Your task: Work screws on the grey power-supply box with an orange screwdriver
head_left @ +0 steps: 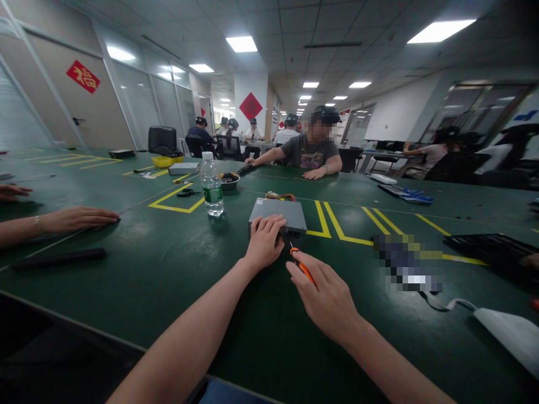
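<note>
In from the tabletop's near edge, left hand clasps the grey box, right hand grips an orange screwdriver just beside!

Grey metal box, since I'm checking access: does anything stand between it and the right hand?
Only the orange screwdriver, held in the right hand, its shaft pointing toward the grey metal box; nothing else visible stands between them.
</note>
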`<state>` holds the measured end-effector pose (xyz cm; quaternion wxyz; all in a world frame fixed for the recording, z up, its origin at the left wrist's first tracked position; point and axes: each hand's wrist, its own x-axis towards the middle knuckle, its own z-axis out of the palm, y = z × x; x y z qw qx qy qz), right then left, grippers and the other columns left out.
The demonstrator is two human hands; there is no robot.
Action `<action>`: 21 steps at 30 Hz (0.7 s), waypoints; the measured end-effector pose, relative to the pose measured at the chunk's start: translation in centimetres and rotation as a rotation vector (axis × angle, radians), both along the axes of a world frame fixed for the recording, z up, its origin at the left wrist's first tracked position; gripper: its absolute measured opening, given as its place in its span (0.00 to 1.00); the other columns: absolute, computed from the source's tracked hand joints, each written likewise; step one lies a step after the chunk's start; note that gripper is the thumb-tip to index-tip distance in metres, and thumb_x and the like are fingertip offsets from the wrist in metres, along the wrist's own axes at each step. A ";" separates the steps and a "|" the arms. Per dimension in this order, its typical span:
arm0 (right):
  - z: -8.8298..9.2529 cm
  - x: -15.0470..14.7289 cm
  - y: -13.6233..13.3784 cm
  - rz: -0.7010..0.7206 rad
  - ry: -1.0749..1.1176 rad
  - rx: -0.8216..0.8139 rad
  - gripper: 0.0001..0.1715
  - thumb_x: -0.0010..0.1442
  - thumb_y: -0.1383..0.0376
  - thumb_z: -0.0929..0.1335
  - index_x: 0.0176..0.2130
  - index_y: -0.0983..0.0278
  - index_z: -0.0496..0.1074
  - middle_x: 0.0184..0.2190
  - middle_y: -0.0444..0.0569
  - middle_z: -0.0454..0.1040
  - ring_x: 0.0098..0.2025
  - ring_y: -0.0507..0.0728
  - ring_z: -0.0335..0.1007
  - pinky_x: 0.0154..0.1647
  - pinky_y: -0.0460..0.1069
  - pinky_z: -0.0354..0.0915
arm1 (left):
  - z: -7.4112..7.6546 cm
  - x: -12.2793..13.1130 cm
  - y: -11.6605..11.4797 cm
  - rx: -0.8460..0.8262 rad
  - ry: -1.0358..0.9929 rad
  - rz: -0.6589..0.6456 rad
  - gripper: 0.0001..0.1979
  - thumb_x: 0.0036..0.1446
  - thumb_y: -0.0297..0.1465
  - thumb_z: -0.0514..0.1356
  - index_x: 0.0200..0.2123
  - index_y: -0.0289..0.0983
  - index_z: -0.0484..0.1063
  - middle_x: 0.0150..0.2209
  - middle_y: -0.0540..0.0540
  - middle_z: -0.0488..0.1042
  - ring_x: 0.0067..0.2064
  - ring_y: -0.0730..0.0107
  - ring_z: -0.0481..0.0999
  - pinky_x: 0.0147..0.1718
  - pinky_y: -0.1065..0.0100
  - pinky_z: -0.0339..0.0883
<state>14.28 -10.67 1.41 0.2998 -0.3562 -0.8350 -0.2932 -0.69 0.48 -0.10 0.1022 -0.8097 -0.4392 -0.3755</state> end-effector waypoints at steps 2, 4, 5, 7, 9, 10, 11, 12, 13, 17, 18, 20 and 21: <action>0.0 0.2 0.3 0.013 0.009 0.048 0.16 0.57 0.73 0.62 0.46 0.63 0.64 0.46 0.57 0.68 0.49 0.58 0.64 0.43 0.51 0.64 | -0.1 0.0 0.0 0.005 -0.007 0.001 0.20 0.51 0.26 0.55 0.49 0.43 0.62 0.53 0.49 0.65 0.56 0.66 0.59 0.58 0.59 0.43; 0.2 0.2 0.5 0.011 0.037 0.071 0.11 0.57 0.70 0.64 0.42 0.63 0.66 0.43 0.56 0.70 0.46 0.57 0.66 0.42 0.50 0.64 | -0.1 0.1 0.1 0.008 -0.014 0.004 0.20 0.51 0.27 0.55 0.49 0.42 0.62 0.53 0.49 0.66 0.56 0.66 0.60 0.58 0.59 0.43; 0.4 0.2 0.5 0.007 0.049 0.072 0.08 0.57 0.68 0.64 0.40 0.63 0.67 0.42 0.55 0.71 0.45 0.57 0.67 0.41 0.50 0.64 | -0.1 0.1 0.0 0.007 -0.017 0.006 0.20 0.51 0.27 0.55 0.49 0.42 0.62 0.53 0.49 0.66 0.56 0.66 0.60 0.58 0.58 0.44; 0.5 0.0 0.4 0.003 0.065 0.052 0.06 0.58 0.66 0.63 0.38 0.63 0.67 0.41 0.55 0.71 0.44 0.56 0.67 0.41 0.51 0.64 | 0.0 0.2 0.0 -0.001 -0.018 0.008 0.20 0.51 0.27 0.55 0.49 0.42 0.62 0.53 0.49 0.66 0.56 0.65 0.60 0.58 0.58 0.44; 0.5 -0.1 0.2 0.008 0.072 -0.002 0.08 0.59 0.67 0.61 0.39 0.64 0.67 0.43 0.57 0.69 0.46 0.58 0.65 0.43 0.53 0.64 | 0.0 0.3 0.0 -0.011 -0.024 0.011 0.20 0.51 0.27 0.54 0.49 0.43 0.62 0.53 0.48 0.66 0.56 0.64 0.60 0.58 0.56 0.44; 0.5 -0.2 0.1 0.013 0.073 -0.035 0.10 0.59 0.67 0.60 0.40 0.65 0.67 0.44 0.58 0.68 0.47 0.59 0.64 0.43 0.54 0.64 | 0.0 0.4 0.0 -0.014 -0.031 0.013 0.20 0.51 0.27 0.54 0.49 0.42 0.62 0.53 0.48 0.66 0.56 0.64 0.60 0.58 0.56 0.43; 0.4 -0.3 0.0 0.019 0.067 -0.065 0.12 0.58 0.67 0.60 0.42 0.65 0.66 0.46 0.59 0.67 0.49 0.60 0.63 0.44 0.55 0.63 | -0.1 0.4 0.0 -0.015 -0.039 0.016 0.19 0.51 0.27 0.54 0.49 0.42 0.63 0.53 0.48 0.66 0.56 0.63 0.60 0.58 0.56 0.43; 0.3 -0.3 0.0 0.025 0.057 -0.082 0.13 0.58 0.68 0.59 0.43 0.66 0.66 0.47 0.60 0.66 0.50 0.61 0.62 0.45 0.56 0.63 | -0.1 0.5 0.0 -0.015 -0.046 0.019 0.19 0.51 0.27 0.54 0.48 0.42 0.63 0.53 0.48 0.66 0.56 0.64 0.60 0.58 0.56 0.43; 0.1 -0.3 0.0 0.030 0.041 -0.087 0.15 0.57 0.68 0.59 0.45 0.66 0.65 0.48 0.61 0.65 0.51 0.61 0.61 0.46 0.57 0.63 | -0.1 0.5 0.0 -0.013 -0.053 0.021 0.19 0.51 0.27 0.55 0.48 0.42 0.63 0.53 0.48 0.66 0.56 0.64 0.60 0.58 0.56 0.43; -0.2 -0.1 0.2 0.030 0.000 -0.011 0.20 0.56 0.73 0.61 0.49 0.63 0.62 0.49 0.58 0.66 0.52 0.60 0.61 0.46 0.55 0.63 | -0.2 0.6 0.1 -0.009 -0.060 0.023 0.18 0.51 0.28 0.54 0.47 0.42 0.63 0.53 0.49 0.67 0.56 0.65 0.60 0.58 0.58 0.43; -0.1 0.1 0.3 0.028 0.002 0.008 0.20 0.56 0.73 0.62 0.49 0.63 0.62 0.48 0.58 0.67 0.51 0.59 0.62 0.45 0.54 0.64 | -0.2 0.6 0.1 -0.011 -0.060 0.024 0.18 0.51 0.28 0.54 0.47 0.42 0.63 0.53 0.49 0.67 0.56 0.65 0.60 0.58 0.58 0.43; 0.0 0.3 0.4 0.025 0.015 0.030 0.17 0.56 0.73 0.63 0.47 0.63 0.63 0.46 0.58 0.68 0.48 0.58 0.65 0.44 0.53 0.64 | -0.1 0.6 0.0 -0.014 -0.063 0.024 0.17 0.52 0.28 0.54 0.47 0.42 0.63 0.53 0.49 0.67 0.56 0.65 0.60 0.58 0.58 0.42; 0.1 0.3 0.5 0.023 0.021 0.032 0.15 0.56 0.72 0.63 0.45 0.64 0.64 0.46 0.58 0.68 0.47 0.58 0.65 0.43 0.53 0.65 | -0.1 0.6 0.0 -0.015 -0.063 0.024 0.17 0.52 0.28 0.54 0.47 0.42 0.63 0.53 0.49 0.67 0.56 0.65 0.60 0.58 0.58 0.42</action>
